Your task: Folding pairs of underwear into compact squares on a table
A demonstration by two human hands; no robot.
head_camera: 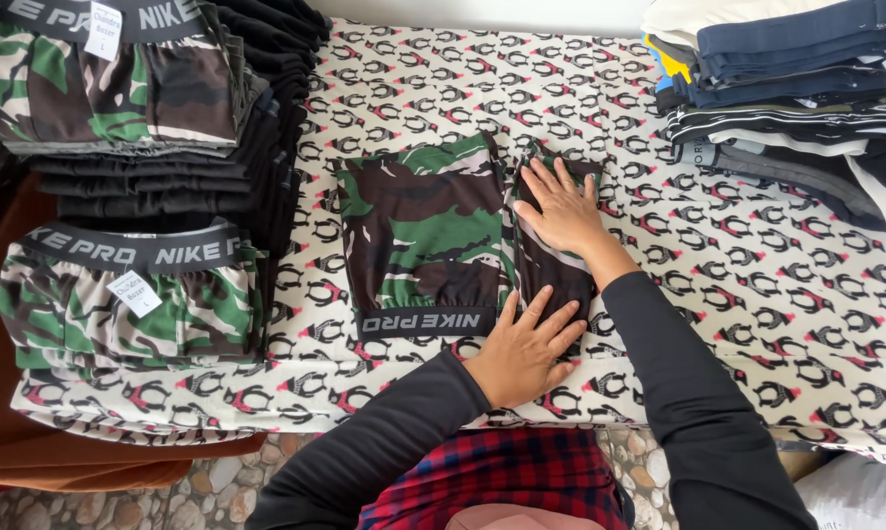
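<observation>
A pair of camouflage shorts (423, 236) in green, brown and black lies flat on the penguin-print cloth (757, 285), its grey waistband toward me. Its right side is folded over into a narrow strip. My right hand (561, 208) lies flat, fingers spread, on the far part of that folded strip. My left hand (527, 351) presses flat on the near end of the strip, by the waistband's right corner. Both arms wear black sleeves.
Folded camouflage shorts with tags (134, 304) sit at the left, more camouflage ones (109, 79) on a black stack (256, 128) at the back left. A pile of dark, striped and white clothes (796, 88) fills the back right. The cloth's front edge runs just before my body.
</observation>
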